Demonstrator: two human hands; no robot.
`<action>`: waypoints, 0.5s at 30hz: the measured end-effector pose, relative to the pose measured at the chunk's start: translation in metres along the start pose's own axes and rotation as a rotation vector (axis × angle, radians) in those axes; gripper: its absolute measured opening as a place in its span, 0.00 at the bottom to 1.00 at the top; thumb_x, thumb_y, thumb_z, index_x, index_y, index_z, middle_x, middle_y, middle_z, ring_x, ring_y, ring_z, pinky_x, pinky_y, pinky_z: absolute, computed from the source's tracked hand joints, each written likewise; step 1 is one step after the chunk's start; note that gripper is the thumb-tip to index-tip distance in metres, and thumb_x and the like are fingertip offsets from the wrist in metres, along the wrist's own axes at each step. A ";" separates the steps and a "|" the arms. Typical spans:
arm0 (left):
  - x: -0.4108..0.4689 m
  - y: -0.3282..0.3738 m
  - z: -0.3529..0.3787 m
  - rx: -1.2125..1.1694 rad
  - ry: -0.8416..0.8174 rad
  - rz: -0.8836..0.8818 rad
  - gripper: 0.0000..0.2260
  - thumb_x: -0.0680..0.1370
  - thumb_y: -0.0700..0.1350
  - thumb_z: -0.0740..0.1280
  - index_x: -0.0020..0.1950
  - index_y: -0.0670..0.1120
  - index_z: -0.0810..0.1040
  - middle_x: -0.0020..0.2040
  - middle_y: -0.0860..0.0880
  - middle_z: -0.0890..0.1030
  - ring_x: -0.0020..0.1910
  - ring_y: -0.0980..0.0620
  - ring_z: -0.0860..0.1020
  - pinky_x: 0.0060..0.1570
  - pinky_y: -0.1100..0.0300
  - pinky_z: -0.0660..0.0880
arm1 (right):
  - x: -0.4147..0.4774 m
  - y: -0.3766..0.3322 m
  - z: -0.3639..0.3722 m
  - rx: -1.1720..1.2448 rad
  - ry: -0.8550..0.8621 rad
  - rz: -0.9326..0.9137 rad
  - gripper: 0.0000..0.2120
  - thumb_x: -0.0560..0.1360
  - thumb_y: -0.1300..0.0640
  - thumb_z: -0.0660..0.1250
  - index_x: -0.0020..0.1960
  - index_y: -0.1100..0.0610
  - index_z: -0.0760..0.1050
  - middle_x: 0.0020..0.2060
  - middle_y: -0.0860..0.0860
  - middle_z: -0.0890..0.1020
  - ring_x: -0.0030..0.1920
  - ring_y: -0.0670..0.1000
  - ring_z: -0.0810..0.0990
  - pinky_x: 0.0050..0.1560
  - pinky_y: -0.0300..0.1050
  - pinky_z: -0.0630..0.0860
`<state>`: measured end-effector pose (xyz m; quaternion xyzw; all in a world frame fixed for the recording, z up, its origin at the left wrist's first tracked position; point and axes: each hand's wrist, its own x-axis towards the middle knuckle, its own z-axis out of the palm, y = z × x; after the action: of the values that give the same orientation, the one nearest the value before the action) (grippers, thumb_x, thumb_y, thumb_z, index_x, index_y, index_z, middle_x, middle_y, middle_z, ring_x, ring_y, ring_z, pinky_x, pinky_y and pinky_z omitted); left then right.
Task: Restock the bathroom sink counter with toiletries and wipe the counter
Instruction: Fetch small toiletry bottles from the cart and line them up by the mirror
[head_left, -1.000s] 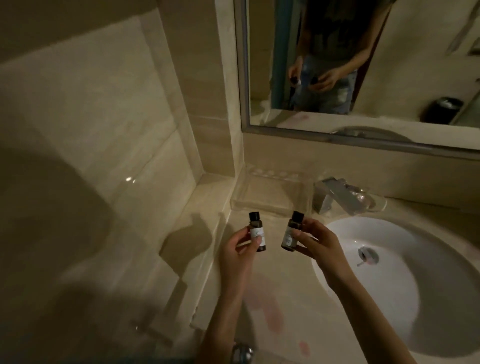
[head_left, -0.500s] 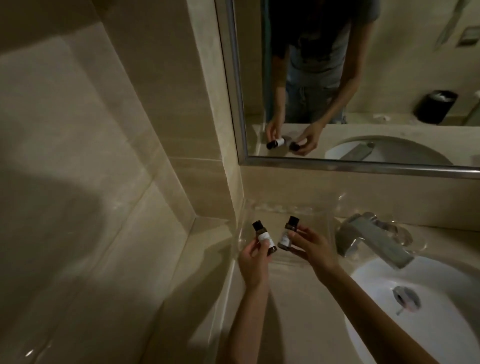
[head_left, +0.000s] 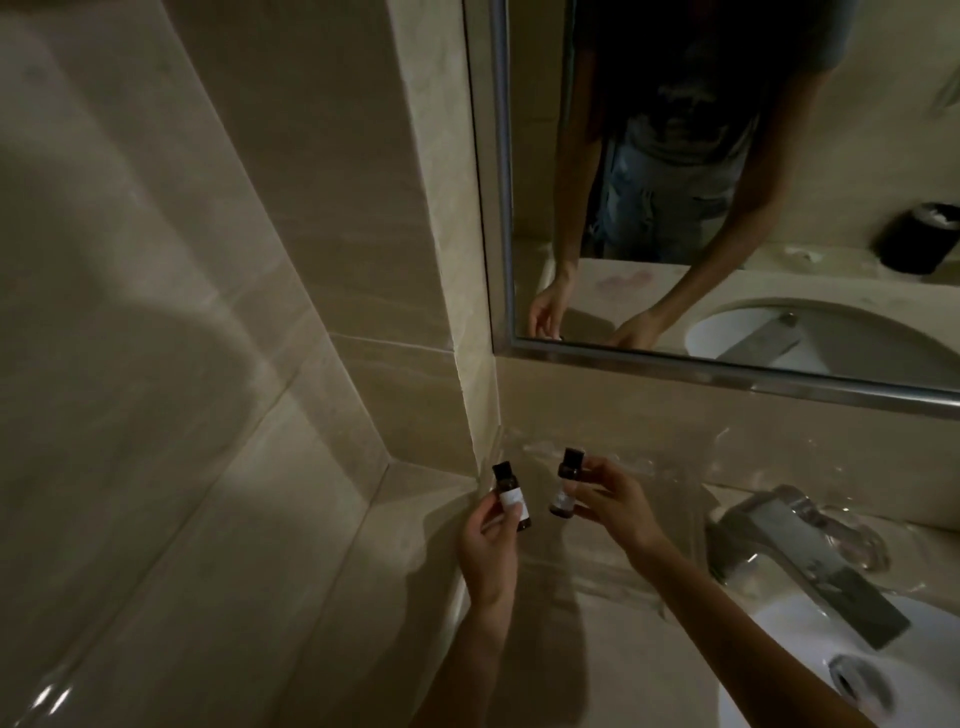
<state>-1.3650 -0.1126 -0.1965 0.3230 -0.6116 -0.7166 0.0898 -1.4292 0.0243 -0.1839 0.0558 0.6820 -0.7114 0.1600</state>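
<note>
My left hand (head_left: 491, 551) holds a small dark toiletry bottle with a white label (head_left: 511, 496), upright, near the back left corner of the counter. My right hand (head_left: 610, 506) grips a second small dark bottle (head_left: 566, 486) by its side, tilted a little. Both bottles hang over a clear plastic tray (head_left: 670, 483) that stands against the back wall. Whether either bottle touches the tray I cannot tell. The beige counter (head_left: 561, 670) runs below my forearms.
A chrome faucet (head_left: 795, 551) juts over the white round sink (head_left: 810, 680) at the right. A framed mirror (head_left: 727, 197) hangs above and reflects a person and a black bin. Tiled walls close in the left side.
Both hands have carried the bottles farther toward the back wall and over the clear tray. The view has closed in on the corner, and the sink has slid to the right edge.
</note>
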 end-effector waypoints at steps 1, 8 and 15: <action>0.002 0.000 -0.001 0.016 0.007 0.019 0.13 0.74 0.44 0.72 0.58 0.44 0.81 0.48 0.49 0.84 0.48 0.54 0.82 0.51 0.56 0.80 | 0.006 -0.001 0.003 -0.019 0.013 -0.012 0.11 0.75 0.64 0.69 0.55 0.56 0.74 0.53 0.56 0.80 0.49 0.48 0.82 0.38 0.35 0.78; 0.006 -0.003 -0.003 0.053 0.002 0.043 0.15 0.75 0.40 0.71 0.61 0.41 0.78 0.46 0.52 0.82 0.41 0.64 0.81 0.41 0.68 0.78 | 0.059 -0.027 0.037 -0.304 0.030 -0.253 0.14 0.74 0.62 0.71 0.58 0.57 0.72 0.51 0.50 0.79 0.50 0.47 0.79 0.47 0.34 0.76; 0.003 -0.006 -0.004 0.060 0.013 0.084 0.13 0.75 0.39 0.70 0.59 0.43 0.78 0.48 0.51 0.82 0.44 0.62 0.81 0.41 0.71 0.76 | 0.078 -0.017 0.060 -0.508 0.089 -0.341 0.10 0.76 0.57 0.68 0.58 0.53 0.77 0.49 0.48 0.83 0.48 0.45 0.81 0.53 0.43 0.78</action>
<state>-1.3639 -0.1162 -0.2031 0.3042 -0.6454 -0.6913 0.1141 -1.4999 -0.0462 -0.1874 -0.0700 0.8439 -0.5316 0.0171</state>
